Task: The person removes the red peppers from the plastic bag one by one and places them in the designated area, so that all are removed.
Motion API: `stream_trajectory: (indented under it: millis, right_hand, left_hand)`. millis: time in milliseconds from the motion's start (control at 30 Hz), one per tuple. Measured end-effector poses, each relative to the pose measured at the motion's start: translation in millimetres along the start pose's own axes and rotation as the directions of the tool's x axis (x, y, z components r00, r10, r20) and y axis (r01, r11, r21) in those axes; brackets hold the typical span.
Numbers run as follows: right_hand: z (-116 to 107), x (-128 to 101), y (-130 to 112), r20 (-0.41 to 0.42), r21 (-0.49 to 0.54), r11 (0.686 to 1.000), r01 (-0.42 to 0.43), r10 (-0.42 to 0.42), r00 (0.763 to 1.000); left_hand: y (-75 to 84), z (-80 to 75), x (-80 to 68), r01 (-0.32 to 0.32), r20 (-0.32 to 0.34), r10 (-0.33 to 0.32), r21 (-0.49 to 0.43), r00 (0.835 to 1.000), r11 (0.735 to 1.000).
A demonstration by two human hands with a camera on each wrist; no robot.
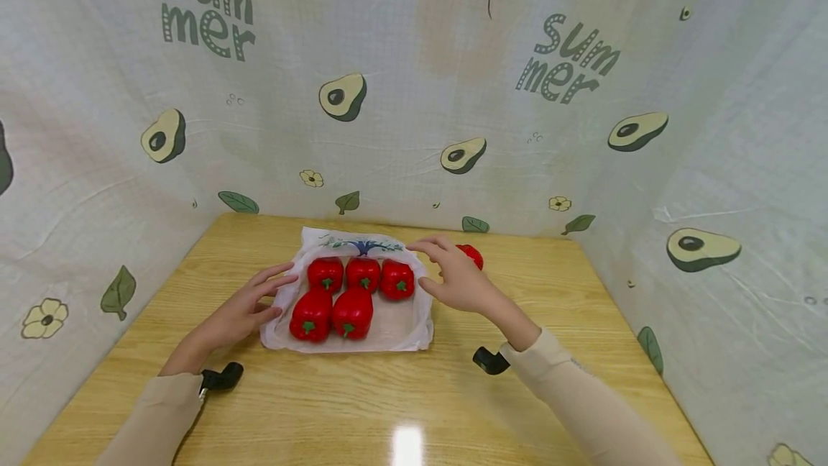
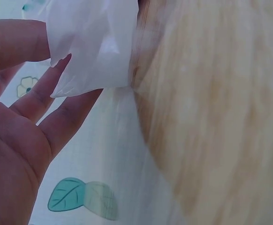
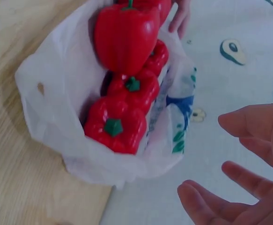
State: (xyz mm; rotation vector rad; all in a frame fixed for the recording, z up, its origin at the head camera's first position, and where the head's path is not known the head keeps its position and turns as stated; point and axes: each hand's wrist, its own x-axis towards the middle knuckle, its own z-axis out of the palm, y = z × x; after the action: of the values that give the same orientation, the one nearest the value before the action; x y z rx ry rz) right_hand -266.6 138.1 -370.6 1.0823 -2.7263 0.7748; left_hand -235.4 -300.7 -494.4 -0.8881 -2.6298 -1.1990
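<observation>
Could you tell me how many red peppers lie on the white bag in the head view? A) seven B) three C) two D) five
D: five peppers lie on the bag, three in the far row and two in the near row; a sixth pepper sits apart on the table, behind the right hand.

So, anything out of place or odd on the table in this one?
One red pepper lies alone on the table, behind the right hand, while five others sit in the white plastic bag. The left hand touches the bag's edge. Nothing looks spilled or damaged.
</observation>
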Motion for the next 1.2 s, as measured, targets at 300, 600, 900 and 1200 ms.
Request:
stream_trajectory:
  millis: [300, 600, 900, 1200]
  right_hand:
    - [25.9, 10.9, -20.1, 0.075, 0.066, 0.997, 0.038, -0.043, 0.996]
    - [47.7, 20.0, -34.4, 0.121, 0.054, 0.994, 0.090, -0.096, 0.988]
    - [65.1, 24.5, -38.7, 0.204, 0.097, 0.993, 0.066, -0.085, 0.975]
    - [79.9, 26.2, -40.6, 0.286, 0.100, 0.994, 0.036, -0.063, 0.956]
  left_hand:
    - [-0.7, -0.9, -1.1, 0.007, 0.012, -0.007, -0.043, 1.000, 0.999]
    - [-1.0, -0.5, -0.4, -0.019, 0.000, 0.019, 0.000, 1.000, 1.000]
    - [-1.6, 0.0, 0.5, -0.024, -0.008, 0.024, 0.015, 1.000, 1.000]
    - [-2.7, -0.9, -0.9, -0.005, -0.001, 0.005, 0.015, 1.000, 1.000]
